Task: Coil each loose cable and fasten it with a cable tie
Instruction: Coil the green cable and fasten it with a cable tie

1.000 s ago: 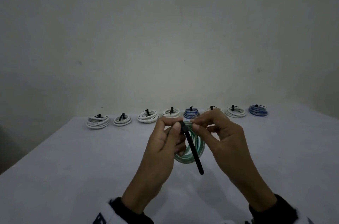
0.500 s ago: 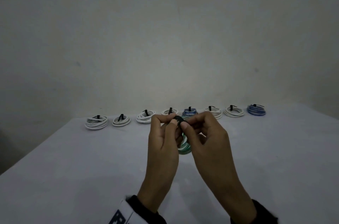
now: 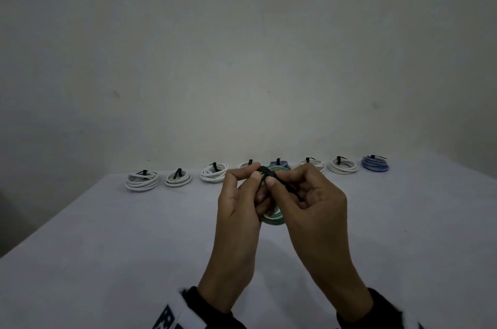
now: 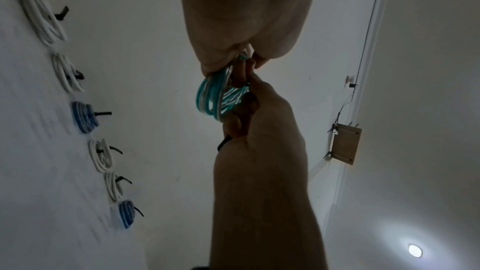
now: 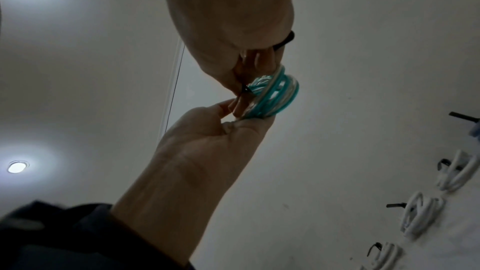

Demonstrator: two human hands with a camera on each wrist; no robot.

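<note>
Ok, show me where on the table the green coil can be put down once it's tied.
Bare cloth lies left of the left hand and right of the right hand, out to the table edges, and in front of the row. Crowded: the back edge, with tied coils from the white coil to the blue coil.

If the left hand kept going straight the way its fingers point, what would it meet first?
Probably the white coil in the row at the table's far edge, right behind the left hand, which grips the teal coil. Depth is unclear, so the blue coil beside it is possible.
</note>
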